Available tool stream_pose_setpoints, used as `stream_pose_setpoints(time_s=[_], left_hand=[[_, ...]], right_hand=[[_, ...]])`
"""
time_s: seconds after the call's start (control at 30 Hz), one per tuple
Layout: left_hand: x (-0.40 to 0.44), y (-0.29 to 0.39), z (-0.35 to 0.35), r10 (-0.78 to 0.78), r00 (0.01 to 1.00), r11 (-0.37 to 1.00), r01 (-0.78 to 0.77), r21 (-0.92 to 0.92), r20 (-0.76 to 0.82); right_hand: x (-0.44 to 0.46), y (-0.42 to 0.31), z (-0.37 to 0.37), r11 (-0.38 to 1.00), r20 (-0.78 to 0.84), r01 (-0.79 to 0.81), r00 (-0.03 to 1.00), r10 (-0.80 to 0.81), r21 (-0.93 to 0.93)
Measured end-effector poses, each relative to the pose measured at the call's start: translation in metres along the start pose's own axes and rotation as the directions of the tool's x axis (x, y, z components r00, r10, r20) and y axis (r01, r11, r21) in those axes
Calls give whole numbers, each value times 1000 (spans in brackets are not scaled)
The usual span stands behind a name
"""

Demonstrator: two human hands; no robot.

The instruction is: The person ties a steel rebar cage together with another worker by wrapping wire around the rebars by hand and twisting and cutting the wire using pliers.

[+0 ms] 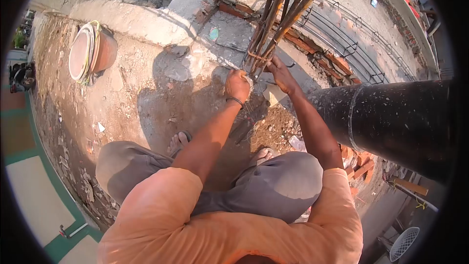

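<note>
We see one tie [259, 57] round the bars [300, 10], work below apparently unfinished, left hand [237, 86] and right hand [282, 74] curled there, grips unclear.

head-worn view, facing forward and steeply down, arm's reach from ground

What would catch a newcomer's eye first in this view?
Probably the thick black pipe jutting in from the right. Next, the rusty upright bars at top center, with the left hand and right hand at their base. A round bucket sits upper left.
</note>
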State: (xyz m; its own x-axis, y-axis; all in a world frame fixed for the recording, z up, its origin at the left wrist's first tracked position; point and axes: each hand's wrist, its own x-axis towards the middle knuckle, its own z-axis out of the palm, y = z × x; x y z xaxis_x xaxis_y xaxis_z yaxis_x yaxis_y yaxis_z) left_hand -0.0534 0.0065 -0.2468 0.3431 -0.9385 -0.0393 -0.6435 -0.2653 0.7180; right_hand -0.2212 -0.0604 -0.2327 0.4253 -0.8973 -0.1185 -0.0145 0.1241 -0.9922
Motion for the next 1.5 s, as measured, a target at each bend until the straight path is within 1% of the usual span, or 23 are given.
stream_pose_setpoints(time_s=[0.03,0.13,0.23,0.33,0.37,0.4,0.47,0.5,0.57,0.63,0.7,0.73,0.77,0.83,0.93,0.97,1.03,1.13,1.17,1.2,1.27,1.37,1.5], left_hand=[[-3,5,0,54,994,993,-44,105,-92],[3,-4,14,-91,954,986,46,-161,-286],[27,-22,-5,167,983,945,-136,-297,81],[62,-25,-26,72,770,939,162,-303,634],[71,-32,-24,151,766,920,123,-372,625],[75,-39,-23,109,762,784,329,-527,638],[75,-56,-14,60,723,313,642,-700,689],[81,-64,-2,103,730,401,591,-700,676],[89,-62,12,182,793,779,245,-577,582],[95,-59,23,382,776,826,-42,-563,502],[98,-56,33,477,791,867,-351,-355,384],[97,-51,30,528,781,849,-480,-221,333],[96,-45,26,522,769,848,-423,-320,369],[103,-60,44,564,718,825,-512,-240,408],[98,-68,40,645,644,733,-674,-93,411],[92,-67,30,672,618,689,-724,-37,407],[89,-63,30,622,683,757,-649,-72,383],[92,-75,55,670,722,742,-649,-168,170],[91,-81,68,695,716,712,-673,-202,63],[93,-77,65,669,734,738,-635,-230,121],[93,-65,52,605,759,793,-544,-276,241],[92,-63,48,618,759,778,-552,-299,207],[95,-77,63,594,770,792,-508,-339,235]], right_hand=[[-1,2,0,1000,5,5,1000,-5,21],[-4,12,3,999,1,54,999,-54,-7],[-5,8,13,995,-64,16,998,-22,-95],[-6,-2,27,999,-95,-31,995,27,-38],[-5,1,33,999,-117,25,993,-19,47],[-8,-3,38,998,-166,42,986,-33,53],[-18,-11,48,996,-272,61,961,-43,59],[-19,-4,48,992,-235,41,972,-13,119],[-17,4,57,995,-369,54,929,-22,78],[-12,25,57,994,-448,87,892,-50,62],[-10,36,49,989,-438,45,893,-104,-143],[-8,40,50,992,-453,37,887,-86,-117],[-7,45,51,995,-468,30,881,-69,-90],[1,59,54,974,-529,71,847,55,215],[5,78,54,985,-623,93,782,19,146],[1,82,55,980,-619,12,773,-136,-201],[-10,83,57,608,-449,-140,803,-392,-782],[-8,66,55,517,-365,-172,882,-298,-839],[-5,61,56,652,-398,-144,880,-259,-744],[-1,56,56,770,-430,-115,876,-219,-628],[-1,54,51,674,-321,-47,902,-288,-737],[-5,73,43,606,-278,17,878,-389,-795],[-15,68,37,506,-241,-34,906,-349,-862]])
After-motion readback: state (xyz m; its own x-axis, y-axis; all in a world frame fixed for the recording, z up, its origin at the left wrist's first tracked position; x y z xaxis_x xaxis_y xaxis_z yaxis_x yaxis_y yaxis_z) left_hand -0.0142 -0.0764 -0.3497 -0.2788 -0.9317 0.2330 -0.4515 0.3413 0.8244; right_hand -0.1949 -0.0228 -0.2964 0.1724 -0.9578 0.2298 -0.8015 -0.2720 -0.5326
